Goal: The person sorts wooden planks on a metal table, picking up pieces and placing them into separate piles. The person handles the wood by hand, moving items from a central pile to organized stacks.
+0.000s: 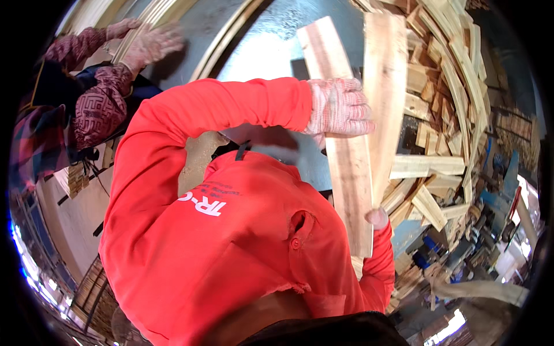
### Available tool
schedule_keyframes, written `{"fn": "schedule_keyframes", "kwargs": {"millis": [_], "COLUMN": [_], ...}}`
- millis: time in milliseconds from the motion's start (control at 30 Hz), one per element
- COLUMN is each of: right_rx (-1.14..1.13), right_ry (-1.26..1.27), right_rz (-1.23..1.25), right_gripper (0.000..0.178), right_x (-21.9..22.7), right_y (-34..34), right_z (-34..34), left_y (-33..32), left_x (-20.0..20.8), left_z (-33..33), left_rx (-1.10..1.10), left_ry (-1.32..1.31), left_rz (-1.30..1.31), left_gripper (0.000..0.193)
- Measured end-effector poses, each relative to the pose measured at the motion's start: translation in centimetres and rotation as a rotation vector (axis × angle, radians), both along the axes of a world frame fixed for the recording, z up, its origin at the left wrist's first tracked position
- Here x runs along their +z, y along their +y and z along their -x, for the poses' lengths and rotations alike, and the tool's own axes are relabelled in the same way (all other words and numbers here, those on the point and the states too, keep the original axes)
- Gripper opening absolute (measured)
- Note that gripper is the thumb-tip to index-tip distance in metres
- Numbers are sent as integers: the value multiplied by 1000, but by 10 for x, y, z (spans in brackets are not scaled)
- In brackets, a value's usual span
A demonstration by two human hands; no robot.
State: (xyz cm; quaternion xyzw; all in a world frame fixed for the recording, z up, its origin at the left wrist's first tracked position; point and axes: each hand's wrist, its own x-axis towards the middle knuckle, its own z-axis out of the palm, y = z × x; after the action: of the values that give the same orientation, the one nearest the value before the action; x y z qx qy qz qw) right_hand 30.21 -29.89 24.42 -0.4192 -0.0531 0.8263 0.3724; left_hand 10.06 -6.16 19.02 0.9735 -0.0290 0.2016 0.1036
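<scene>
My left hand (341, 108), in a pale glove with red marks, lies across a long wooden plank (351, 173) with a brown streak down its middle. Its fingers close over the plank, their tips by a second, paler plank (385, 75). The two planks lie close side by side, overlapping lower down. At their near right edge my right hand (378, 218), also gloved, grips the streaked plank; most of its fingers are hidden beneath the wood. Both arms wear red sleeves.
A blue-grey metal table (262, 55) lies beyond my arm. At the right, a heap of wood offcuts (430, 98) sits beside long curved-looking strips (461, 75). At the far left, a co-worker's gloved hand (151, 47) is near long boards (156, 14). A short board (427, 166) lies right of the planks.
</scene>
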Motion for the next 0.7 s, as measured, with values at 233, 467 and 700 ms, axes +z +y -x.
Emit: {"fn": "schedule_keyframes", "kwargs": {"millis": [233, 467, 700], "right_rx": [149, 631, -78], "right_ry": [28, -516, -590], "right_rz": [90, -374, -335], "right_gripper": [107, 83, 77], "right_x": [26, -4, 6], "right_y": [-3, -27, 36], "right_z": [-41, -108, -66], "left_y": [5, -23, 23], "left_x": [49, -51, -30], "left_z": [16, 58, 108], "left_rx": [-26, 37, 738], "left_ry": [320, -62, 56], "left_rz": [-96, 314, 275], "left_gripper": [46, 29, 41]}}
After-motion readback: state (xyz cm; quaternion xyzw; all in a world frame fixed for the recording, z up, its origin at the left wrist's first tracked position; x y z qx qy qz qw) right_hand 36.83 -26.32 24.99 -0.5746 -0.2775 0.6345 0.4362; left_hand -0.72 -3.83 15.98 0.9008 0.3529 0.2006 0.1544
